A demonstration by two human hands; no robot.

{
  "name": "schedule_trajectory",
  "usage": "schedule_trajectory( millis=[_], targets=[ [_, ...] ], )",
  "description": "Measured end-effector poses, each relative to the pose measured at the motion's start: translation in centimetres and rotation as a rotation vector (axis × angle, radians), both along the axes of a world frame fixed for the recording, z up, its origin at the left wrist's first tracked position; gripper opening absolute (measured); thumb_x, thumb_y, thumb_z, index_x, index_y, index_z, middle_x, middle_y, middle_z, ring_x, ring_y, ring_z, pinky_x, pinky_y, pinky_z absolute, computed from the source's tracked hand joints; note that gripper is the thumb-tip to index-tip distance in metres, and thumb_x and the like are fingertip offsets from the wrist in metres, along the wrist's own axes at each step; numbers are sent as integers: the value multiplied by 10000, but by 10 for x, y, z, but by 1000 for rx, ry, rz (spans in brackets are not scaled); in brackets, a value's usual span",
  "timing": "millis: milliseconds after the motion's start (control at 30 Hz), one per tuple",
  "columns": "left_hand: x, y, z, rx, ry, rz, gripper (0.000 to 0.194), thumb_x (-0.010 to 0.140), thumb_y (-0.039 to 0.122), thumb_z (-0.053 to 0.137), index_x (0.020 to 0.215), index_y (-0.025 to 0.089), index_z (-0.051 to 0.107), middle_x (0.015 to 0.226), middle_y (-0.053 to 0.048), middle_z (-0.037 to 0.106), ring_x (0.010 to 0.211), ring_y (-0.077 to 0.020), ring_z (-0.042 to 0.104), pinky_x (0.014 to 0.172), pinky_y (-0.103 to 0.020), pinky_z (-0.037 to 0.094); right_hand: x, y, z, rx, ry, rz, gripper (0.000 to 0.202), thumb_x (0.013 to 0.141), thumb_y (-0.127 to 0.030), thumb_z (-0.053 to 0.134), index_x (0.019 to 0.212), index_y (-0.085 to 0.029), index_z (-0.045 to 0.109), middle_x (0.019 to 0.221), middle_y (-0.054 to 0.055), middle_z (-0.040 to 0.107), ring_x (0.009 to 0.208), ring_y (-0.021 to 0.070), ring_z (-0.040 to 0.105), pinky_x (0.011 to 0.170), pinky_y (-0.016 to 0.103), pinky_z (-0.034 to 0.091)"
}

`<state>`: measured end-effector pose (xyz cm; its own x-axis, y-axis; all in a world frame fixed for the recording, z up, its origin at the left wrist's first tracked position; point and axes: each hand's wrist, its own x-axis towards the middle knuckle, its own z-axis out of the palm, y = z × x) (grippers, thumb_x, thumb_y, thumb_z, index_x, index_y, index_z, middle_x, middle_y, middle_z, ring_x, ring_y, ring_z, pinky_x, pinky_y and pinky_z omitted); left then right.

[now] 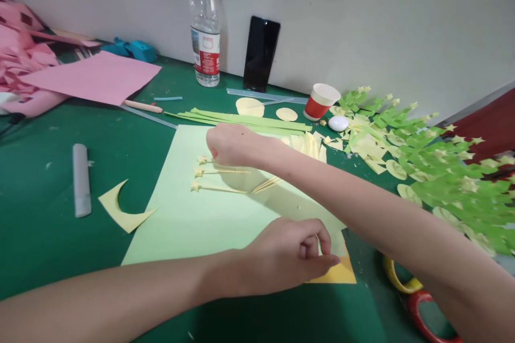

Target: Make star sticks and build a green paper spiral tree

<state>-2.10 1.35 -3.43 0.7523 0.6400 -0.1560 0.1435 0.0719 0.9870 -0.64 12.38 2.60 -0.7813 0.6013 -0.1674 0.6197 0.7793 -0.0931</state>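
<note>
My right hand (231, 144) reaches across from the right over a pale green sheet (169, 230), its fingers closed and partly hidden at a paper-star stick (202, 160). Below it on the sheet lie two similar sticks, each with a small pale yellow star at its left end (198, 172) (195, 186). Several bare thin sticks (266, 184) lie under my right forearm. Over the sheet's lower edge is my left hand (289, 254), fingers curled and thumb tip near the index fingertip. Whatever it may pinch is too small to see. An orange paper corner (338, 273) shows beneath it.
Green paper strips (249, 120), yellow discs (250, 107), a paper cup (321, 102), bottle (206, 37) and phone (261, 53) stand or lie behind. Star-topped green paper pieces (462, 182) crowd the right. Scissors (416, 289) are lower right; a glue stick (81, 179) and pink paper (96, 75) left.
</note>
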Motion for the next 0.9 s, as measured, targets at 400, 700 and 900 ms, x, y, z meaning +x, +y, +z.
schedule_trajectory(
  millis=[400, 700, 900],
  targets=[
    [0, 0, 2, -9, 20, 4, 193, 773, 337, 523, 683, 203, 416, 508, 85, 415, 456, -73, 380, 448, -176, 301, 24, 15, 15, -61, 109, -136, 157, 703, -50, 502, 768, -121, 625, 813, 67, 616, 680, 127, 540, 533, 234, 349],
    [0, 1, 3, 61, 21, 2, 190, 790, 298, 526, 673, 192, 419, 478, 100, 404, 437, -58, 353, 462, -171, 303, 78, 28, 8, -30, 135, -357, 147, 676, -54, 579, 744, -131, 685, 791, 68, 652, 736, 170, 562, 584, 256, 376],
    [0, 1, 6, 43, 42, -1, 204, 797, 320, 513, 672, 193, 413, 488, 97, 403, 439, -62, 347, 458, -180, 301, 84, 12, -11, -62, 161, -355, 107, 688, -184, 652, 788, -148, 660, 780, 25, 649, 738, 145, 556, 580, 241, 379]
  ],
)
